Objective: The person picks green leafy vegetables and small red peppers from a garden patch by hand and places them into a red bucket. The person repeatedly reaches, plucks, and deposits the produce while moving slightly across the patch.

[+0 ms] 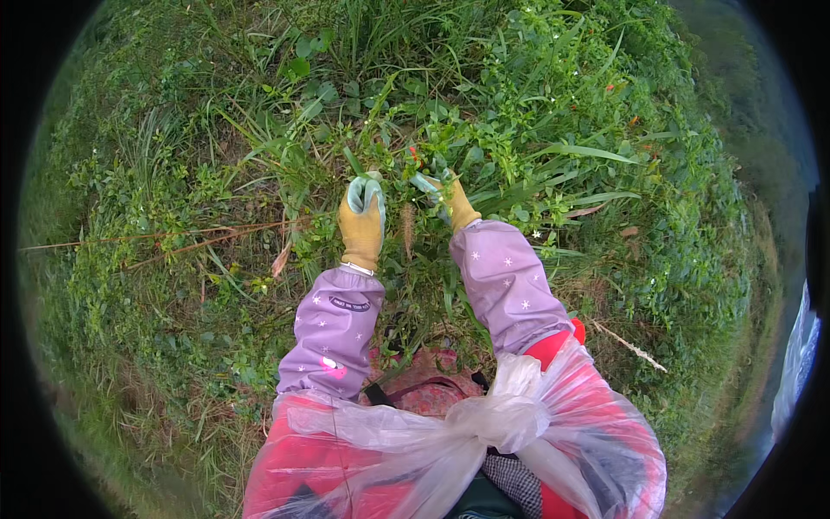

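Note:
Both my hands wear yellow knit gloves with pale green coated palms, below purple sleeve covers. My left hand (363,214) is curled, its fingertips against a green grass blade (353,161); whether it grips the blade is unclear. My right hand (447,198) reaches among leafy pepper-like plants (476,156), its fingers partly behind leaves. Small red fruits (414,154) hang just above and left of the right hand. A brown seed head (408,228) stands between the two hands.
Dense grass and weeds (194,175) surround me. Long dry stalks (214,235) lie to the left, and a pale dry stem (629,347) lies at lower right. More red fruits (633,120) show at upper right. Knotted clear plastic sheeting (493,422) covers my front, beside a floral cloth (431,392).

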`<state>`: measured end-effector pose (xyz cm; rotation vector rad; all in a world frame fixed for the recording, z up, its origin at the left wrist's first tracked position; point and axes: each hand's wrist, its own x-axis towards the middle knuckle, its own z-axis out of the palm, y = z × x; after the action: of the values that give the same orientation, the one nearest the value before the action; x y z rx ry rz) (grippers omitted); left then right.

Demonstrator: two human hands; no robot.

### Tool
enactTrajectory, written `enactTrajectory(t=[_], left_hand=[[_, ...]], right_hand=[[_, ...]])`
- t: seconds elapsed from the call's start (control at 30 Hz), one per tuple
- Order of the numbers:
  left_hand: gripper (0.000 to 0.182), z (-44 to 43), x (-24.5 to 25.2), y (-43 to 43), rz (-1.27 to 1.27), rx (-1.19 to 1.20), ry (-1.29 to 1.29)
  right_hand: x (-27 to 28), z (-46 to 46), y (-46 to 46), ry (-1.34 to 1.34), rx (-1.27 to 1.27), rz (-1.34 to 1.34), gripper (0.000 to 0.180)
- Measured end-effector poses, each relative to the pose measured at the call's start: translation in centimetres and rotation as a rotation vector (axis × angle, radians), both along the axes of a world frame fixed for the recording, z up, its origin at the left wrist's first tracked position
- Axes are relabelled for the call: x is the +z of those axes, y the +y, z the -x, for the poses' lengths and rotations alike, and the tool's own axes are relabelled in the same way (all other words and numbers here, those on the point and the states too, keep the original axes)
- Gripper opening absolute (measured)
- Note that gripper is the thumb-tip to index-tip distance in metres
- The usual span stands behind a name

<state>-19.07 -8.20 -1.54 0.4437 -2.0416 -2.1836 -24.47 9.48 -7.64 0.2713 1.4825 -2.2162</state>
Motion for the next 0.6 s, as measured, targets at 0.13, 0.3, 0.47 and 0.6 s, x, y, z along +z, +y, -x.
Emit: enactTrajectory(t=[0.13,0.3,0.47,0.6], left_hand=[[0.021,0.1,1.5,0.3,0.055,-0.104,-0.047],[0.031,-0.1,1.7,1.3,-0.020,-0.279,0.017],[0.024,-1.1,1.4,0.7,-0.198,-0.320,-0.106],[0.017,-1.2,0.6,0.3,-0.358,-0.175,-0.386]], right_hand=[[2.5,-3.2,-1.6,0.026,-0.194,0.146,0.034],[3.3,-5.1,-1.7,0.398,0.041,-0.282,0.022],[2.7,-6.0,-1.3,0.514,0.145,-0.594,0.029],[2.7,-6.2,-0.9,0.561,0.177,-0.508,0.033]])
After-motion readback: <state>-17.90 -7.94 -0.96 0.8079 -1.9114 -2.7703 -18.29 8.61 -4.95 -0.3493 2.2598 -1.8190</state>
